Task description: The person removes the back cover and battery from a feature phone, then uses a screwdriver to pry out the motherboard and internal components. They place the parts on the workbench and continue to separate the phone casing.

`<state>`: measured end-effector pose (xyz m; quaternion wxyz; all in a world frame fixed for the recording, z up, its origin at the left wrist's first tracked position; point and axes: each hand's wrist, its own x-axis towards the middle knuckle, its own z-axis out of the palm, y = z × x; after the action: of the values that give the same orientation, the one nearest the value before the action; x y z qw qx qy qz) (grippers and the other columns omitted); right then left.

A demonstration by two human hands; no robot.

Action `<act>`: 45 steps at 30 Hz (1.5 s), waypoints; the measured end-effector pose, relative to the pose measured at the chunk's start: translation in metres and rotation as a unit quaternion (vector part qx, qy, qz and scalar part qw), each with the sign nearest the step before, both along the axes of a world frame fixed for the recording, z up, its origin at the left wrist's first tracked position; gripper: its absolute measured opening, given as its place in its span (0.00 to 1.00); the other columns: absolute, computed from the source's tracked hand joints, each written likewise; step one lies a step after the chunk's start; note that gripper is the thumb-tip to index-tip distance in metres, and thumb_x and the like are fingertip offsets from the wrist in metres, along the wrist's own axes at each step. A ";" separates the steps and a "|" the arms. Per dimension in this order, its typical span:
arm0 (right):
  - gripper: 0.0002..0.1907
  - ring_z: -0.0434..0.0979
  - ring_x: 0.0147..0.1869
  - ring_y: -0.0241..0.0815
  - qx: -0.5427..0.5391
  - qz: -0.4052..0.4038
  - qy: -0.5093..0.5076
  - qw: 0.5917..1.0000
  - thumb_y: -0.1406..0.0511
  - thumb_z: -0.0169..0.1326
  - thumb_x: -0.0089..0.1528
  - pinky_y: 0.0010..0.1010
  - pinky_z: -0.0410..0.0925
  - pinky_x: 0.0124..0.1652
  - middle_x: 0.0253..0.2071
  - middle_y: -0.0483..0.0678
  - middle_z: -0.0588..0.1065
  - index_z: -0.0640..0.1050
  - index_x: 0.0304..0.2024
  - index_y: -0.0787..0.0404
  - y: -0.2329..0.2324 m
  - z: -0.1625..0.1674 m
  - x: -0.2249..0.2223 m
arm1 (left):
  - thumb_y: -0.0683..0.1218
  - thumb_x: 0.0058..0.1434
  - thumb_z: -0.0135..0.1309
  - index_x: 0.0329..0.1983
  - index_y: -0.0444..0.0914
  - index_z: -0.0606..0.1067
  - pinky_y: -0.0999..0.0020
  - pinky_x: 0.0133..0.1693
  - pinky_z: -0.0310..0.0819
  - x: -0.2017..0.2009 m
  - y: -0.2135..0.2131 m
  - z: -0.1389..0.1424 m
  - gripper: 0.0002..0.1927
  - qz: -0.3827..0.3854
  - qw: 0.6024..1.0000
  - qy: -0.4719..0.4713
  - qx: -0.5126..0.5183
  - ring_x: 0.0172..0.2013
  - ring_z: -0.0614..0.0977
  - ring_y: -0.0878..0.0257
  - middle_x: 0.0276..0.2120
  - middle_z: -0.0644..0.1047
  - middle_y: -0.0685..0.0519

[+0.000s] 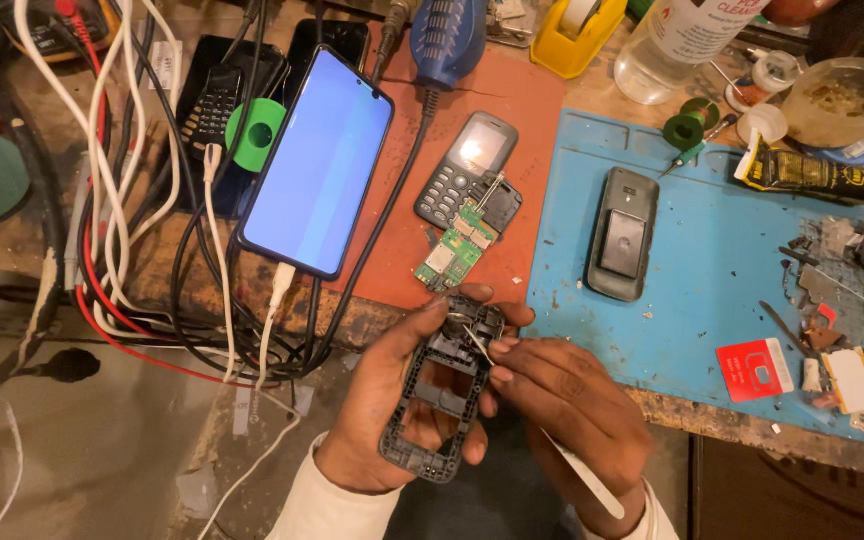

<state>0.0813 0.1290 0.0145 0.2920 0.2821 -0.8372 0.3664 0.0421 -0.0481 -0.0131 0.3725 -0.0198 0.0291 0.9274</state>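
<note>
Phone frame (442, 400), dark grey plastic, hollow and stripped, sits gripped in the left hand (382, 410); the right hand (572, 410) pinches white tweezers (552, 440) at its top.

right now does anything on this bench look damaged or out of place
Yes: the left hand holds a bare dark phone frame, stripped of its parts. Its green circuit board lies loose on the orange mat, and broken parts litter the blue mat at right.

Two hands, left (382, 400) and right (572, 410), show at the table's near edge. Three keypad phones (467, 165) (622, 233) (214, 100) and one smartphone (318, 160) lie there. There are two mats, one red (512, 100), one blue (712, 270).
</note>
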 end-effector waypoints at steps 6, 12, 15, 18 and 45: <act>0.15 0.85 0.55 0.55 -0.107 -0.031 -0.053 0.992 0.78 0.61 0.56 0.42 0.77 0.56 0.48 0.56 0.81 0.78 0.46 0.68 -0.004 -0.019 0.004 | 0.54 0.77 0.38 0.67 0.36 0.63 0.55 0.26 0.83 0.000 0.002 0.002 0.23 -0.004 1.000 -0.020 -0.015 0.35 0.85 0.52 0.57 0.73 0.38; 0.10 0.84 0.53 0.49 -0.311 -0.096 -0.179 0.928 0.80 0.58 0.62 0.34 0.78 0.49 0.48 0.61 0.81 0.79 0.45 0.71 -0.008 -0.042 0.014 | 0.53 0.74 0.40 0.65 0.38 0.65 0.62 0.22 0.80 -0.001 0.002 0.013 0.22 -0.003 0.993 0.027 -0.116 0.32 0.83 0.57 0.54 0.76 0.42; 0.10 0.84 0.55 0.47 -0.358 -0.092 -0.173 0.913 0.80 0.56 0.64 0.34 0.77 0.55 0.48 0.61 0.80 0.77 0.47 0.71 -0.010 -0.043 0.014 | 0.56 0.74 0.41 0.64 0.37 0.68 0.64 0.20 0.79 -0.001 0.001 0.020 0.23 -0.018 0.977 0.045 -0.207 0.31 0.81 0.60 0.46 0.75 0.45; 0.09 0.82 0.54 0.48 -0.383 -0.095 -0.182 0.901 0.79 0.55 0.64 0.36 0.76 0.56 0.48 0.62 0.79 0.76 0.47 0.72 -0.011 -0.041 0.014 | 0.56 0.73 0.41 0.61 0.39 0.68 0.65 0.19 0.78 -0.001 0.002 0.024 0.21 -0.017 0.968 0.051 -0.244 0.29 0.81 0.61 0.44 0.76 0.47; 0.07 0.70 0.27 0.28 -0.136 -0.151 -0.243 0.948 0.72 0.62 0.62 0.19 0.64 0.25 0.39 0.44 0.77 0.79 0.42 0.65 -0.008 0.004 0.002 | 0.61 0.71 0.43 0.66 0.40 0.66 0.67 0.22 0.79 0.010 0.007 0.023 0.28 -0.030 0.950 0.100 -0.295 0.31 0.81 0.62 0.40 0.75 0.47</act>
<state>0.0835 0.1213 0.0184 0.1670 0.0122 -0.8581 0.4854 0.0516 -0.0407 0.0096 0.3732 -0.0347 0.3392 0.8628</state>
